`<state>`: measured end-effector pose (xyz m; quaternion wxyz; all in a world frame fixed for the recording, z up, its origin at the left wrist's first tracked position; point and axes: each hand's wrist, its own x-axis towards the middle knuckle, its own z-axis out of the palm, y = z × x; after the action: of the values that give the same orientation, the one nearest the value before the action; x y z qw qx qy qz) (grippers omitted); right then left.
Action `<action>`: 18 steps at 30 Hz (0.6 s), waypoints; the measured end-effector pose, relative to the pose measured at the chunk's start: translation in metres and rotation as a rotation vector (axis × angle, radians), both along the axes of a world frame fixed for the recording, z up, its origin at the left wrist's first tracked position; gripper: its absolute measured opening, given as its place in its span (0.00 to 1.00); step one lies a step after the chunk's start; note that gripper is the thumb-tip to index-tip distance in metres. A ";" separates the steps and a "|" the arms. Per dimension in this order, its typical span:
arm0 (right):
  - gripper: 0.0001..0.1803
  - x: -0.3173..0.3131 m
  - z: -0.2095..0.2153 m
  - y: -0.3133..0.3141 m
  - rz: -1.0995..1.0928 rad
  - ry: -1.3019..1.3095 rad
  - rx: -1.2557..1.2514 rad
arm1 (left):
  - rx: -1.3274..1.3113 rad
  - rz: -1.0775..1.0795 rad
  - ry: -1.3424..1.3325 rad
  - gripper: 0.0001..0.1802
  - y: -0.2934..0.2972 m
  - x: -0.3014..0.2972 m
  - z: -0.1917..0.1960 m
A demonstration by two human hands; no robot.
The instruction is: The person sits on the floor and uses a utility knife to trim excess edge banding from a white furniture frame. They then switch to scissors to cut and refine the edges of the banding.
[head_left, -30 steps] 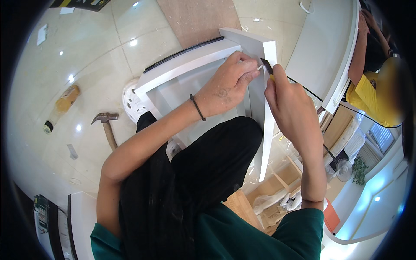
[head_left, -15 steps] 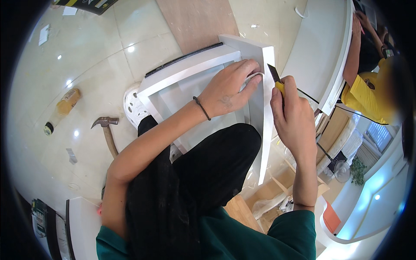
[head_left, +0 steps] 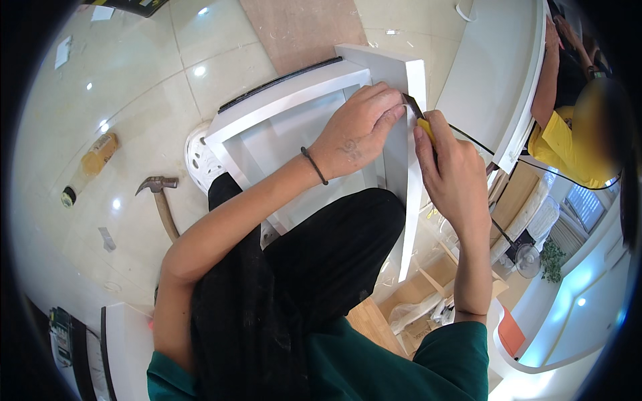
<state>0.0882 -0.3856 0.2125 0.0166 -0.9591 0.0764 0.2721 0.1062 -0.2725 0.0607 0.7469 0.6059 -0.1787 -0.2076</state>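
Observation:
My right hand [head_left: 455,170] is closed around a utility knife [head_left: 426,131] with a yellow handle. The knife's dark blade points up and left, its tip close to the fingertips of my left hand [head_left: 361,127]. Those fingers are pinched at the inner side of a white drawer's front panel [head_left: 413,80]. A thin white strip is in the pinch, now mostly hidden by the fingers. The white drawer [head_left: 294,85], with a black rail along its far side, rests tilted against my legs.
On the tiled floor at left lie a claw hammer [head_left: 164,207] and a bottle [head_left: 100,155] of yellowish liquid. A brown board [head_left: 301,30] lies beyond the drawer. At right, a co-worker in a yellow shirt [head_left: 560,150] leans over a long white panel [head_left: 491,73].
My right hand has moved the knife slightly up and left, bringing the blade to my left fingertips. The white strip's loop, visible before, is now mostly covered.

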 end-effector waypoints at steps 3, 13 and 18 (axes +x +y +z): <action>0.10 0.000 0.000 0.000 0.011 0.026 -0.025 | 0.020 -0.005 0.008 0.10 -0.001 -0.001 0.000; 0.09 -0.003 -0.006 -0.001 0.119 -0.070 -0.072 | -0.029 -0.008 0.026 0.12 0.000 -0.003 -0.003; 0.09 -0.004 -0.010 -0.004 0.130 -0.077 -0.073 | -0.047 -0.005 0.055 0.12 -0.002 -0.003 -0.004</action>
<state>0.0840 -0.3892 0.2029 -0.0329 -0.9718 0.0231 0.2325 0.1029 -0.2746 0.0571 0.7651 0.5817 -0.1646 -0.2218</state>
